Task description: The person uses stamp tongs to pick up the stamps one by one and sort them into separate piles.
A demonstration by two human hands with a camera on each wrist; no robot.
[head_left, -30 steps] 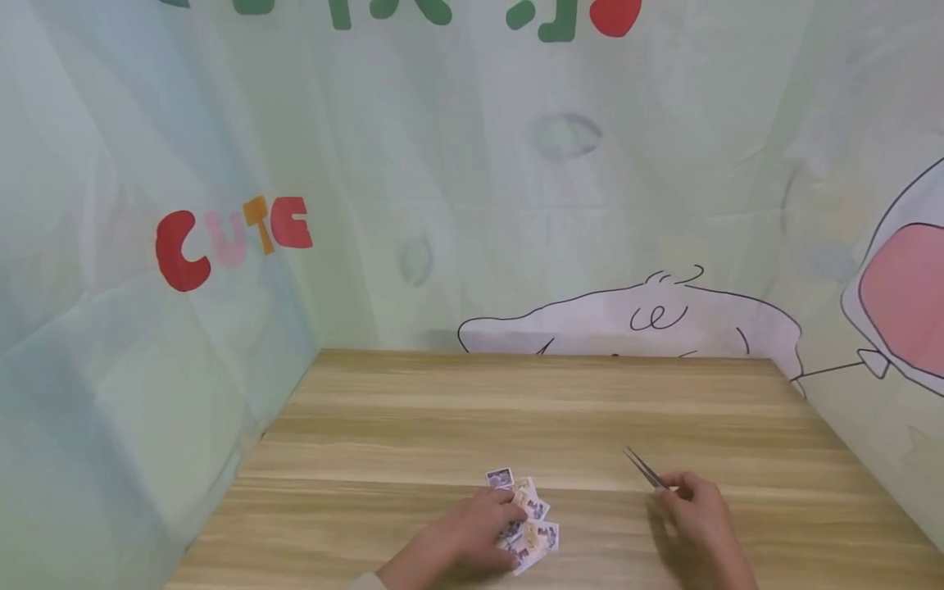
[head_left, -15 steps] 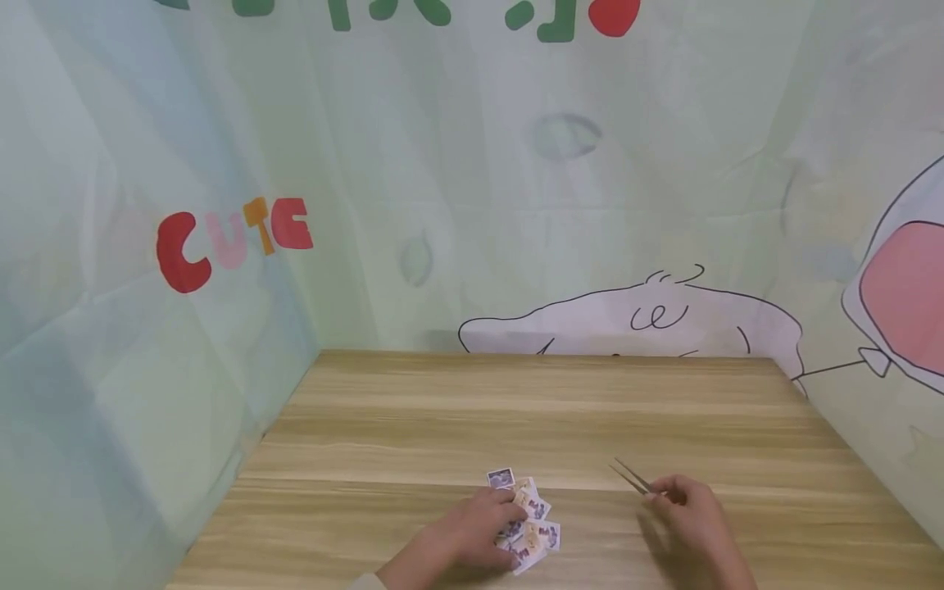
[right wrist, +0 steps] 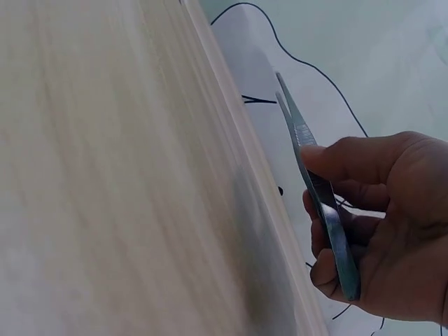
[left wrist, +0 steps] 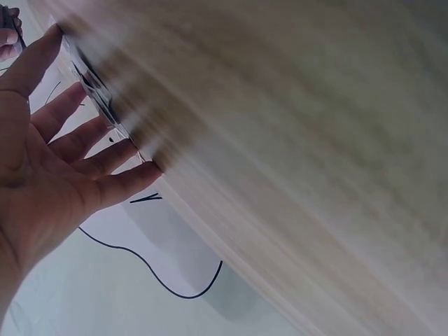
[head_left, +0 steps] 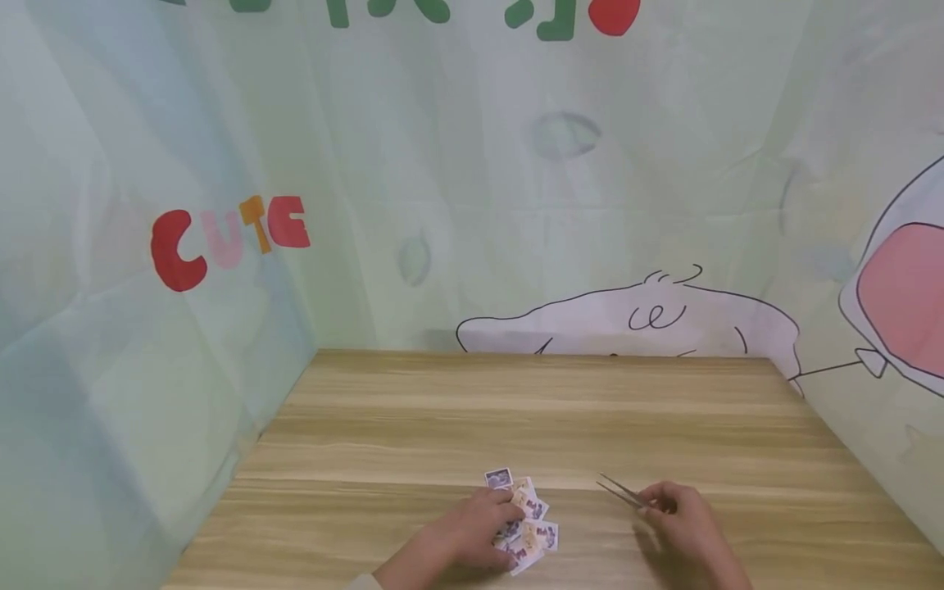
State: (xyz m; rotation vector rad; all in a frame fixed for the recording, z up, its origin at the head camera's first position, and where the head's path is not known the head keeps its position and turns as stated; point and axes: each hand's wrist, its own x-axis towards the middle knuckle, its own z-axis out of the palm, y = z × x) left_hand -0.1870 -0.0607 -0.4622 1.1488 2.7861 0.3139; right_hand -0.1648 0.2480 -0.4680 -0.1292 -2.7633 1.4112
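Observation:
Several small printed paper pieces that look like stamps (head_left: 533, 542) lie overlapped in a loose pile near the front of the table. One darker stamp (head_left: 497, 477) sticks out at the pile's far left. My left hand (head_left: 478, 524) rests over the pile's left side and hides part of it. In the left wrist view, its spread fingers (left wrist: 112, 185) reach down with their tips at the papers and tabletop. To the right of the pile, my right hand (head_left: 684, 518) pinches metal tweezers (right wrist: 329, 217) between thumb and fingers. Their slim tips stand slightly apart, above the table, pointing left toward the stamps.
The wood-grain table (head_left: 442, 410) runs back to a pale printed cloth (head_left: 472, 205) hung behind it and along both sides. A cartoon animal outline (head_left: 590, 319) shows just beyond the far edge.
My right hand has moved left and slightly nearer, bringing the tweezers closer to the stamps and turning their tips more to the left. The left hand and the pile stay put.

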